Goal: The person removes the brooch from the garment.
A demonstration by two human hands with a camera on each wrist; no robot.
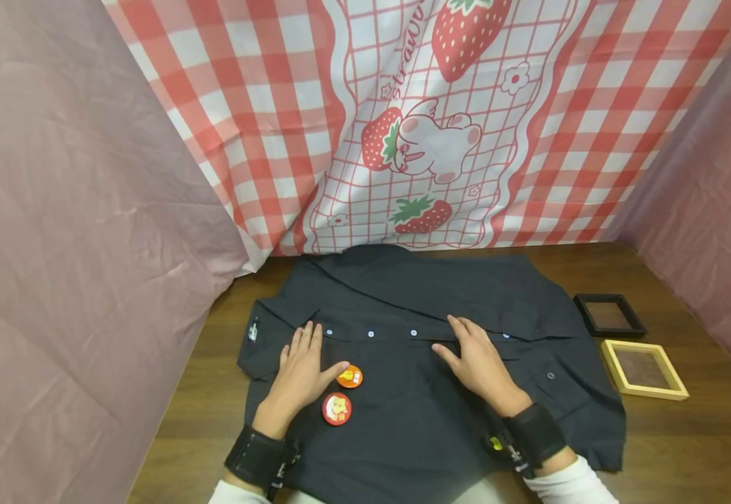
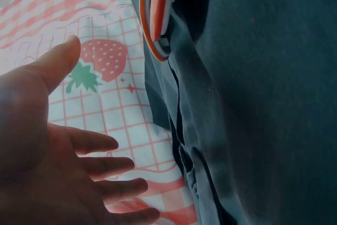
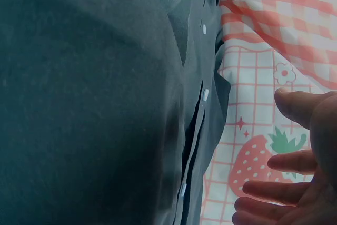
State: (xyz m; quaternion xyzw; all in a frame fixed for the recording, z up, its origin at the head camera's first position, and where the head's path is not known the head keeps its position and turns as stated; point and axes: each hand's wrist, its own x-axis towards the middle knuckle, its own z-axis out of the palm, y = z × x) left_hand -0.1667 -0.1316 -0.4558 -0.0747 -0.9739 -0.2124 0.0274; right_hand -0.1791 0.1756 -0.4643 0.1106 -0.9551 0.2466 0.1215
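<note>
A dark button-up shirt (image 1: pixel 403 413) lies spread on the table, its collar end to the left and a row of small white buttons (image 1: pixel 371 334) running across it. My left hand (image 1: pixel 299 374) is over the collar side, fingers extended and thumb out. By that thumb are an orange round badge (image 1: pixel 351 378) and a red round badge (image 1: pixel 337 409) on the shirt. My right hand (image 1: pixel 477 364) is over the button row farther right, fingers straight. Both wrist views show a gap between the hand and the cloth. Neither hand holds anything. A small yellow item (image 1: pixel 496 443) shows beside the right wrist strap, partly hidden.
To the shirt's right, a black square frame (image 1: pixel 617 332) and a pale yellow frame (image 1: pixel 652 393) lie on the wooden table (image 1: pixel 699 448). A red-checked strawberry cloth (image 1: pixel 296 105) hangs at the back. Pink cloth (image 1: pixel 69 210) hangs at both sides.
</note>
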